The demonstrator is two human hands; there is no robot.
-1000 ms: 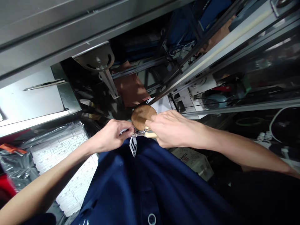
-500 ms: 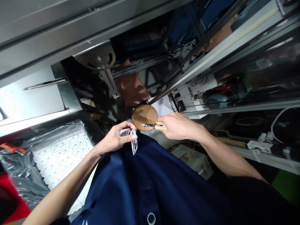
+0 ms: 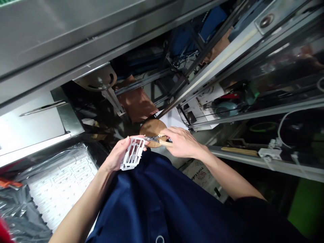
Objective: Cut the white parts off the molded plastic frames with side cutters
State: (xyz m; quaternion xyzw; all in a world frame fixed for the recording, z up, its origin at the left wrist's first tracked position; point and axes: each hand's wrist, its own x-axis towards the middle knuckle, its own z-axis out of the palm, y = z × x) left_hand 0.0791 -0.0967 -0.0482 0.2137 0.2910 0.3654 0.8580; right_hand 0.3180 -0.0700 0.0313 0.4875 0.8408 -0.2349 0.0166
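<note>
The person's dark blue garment (image 3: 141, 202) is filling the near side; just beyond it, the left hand (image 3: 117, 153) is gripping a white lattice piece (image 3: 128, 165) by its upper left part, thumb and fingers closing on it; the piece is being held in the air, tilted, with its open side facing the head.

The right hand (image 3: 183, 141) is curling its fingers around the 2 pale handles of pliers (image 3: 154, 138), which are standing somewhat apart; the tips are pointing left, close to the piece's upper right corner; whether they are touching it, the view is not showing clearly.

The work seems to be under way rather than finished; the piece is showing several bars in place, but how much is done and how much is left, nobody can tell from this.

Past the hands, a round wooden top (image 3: 149, 126) is lying partly behind the pliers; to the left, white patterned sheets (image 3: 60, 182) are resting within clear plastic (image 3: 20, 209); farther off, a slim metal tool (image 3: 43, 108) is reaching over the right edge of a white surface (image 3: 45, 123).
</note>
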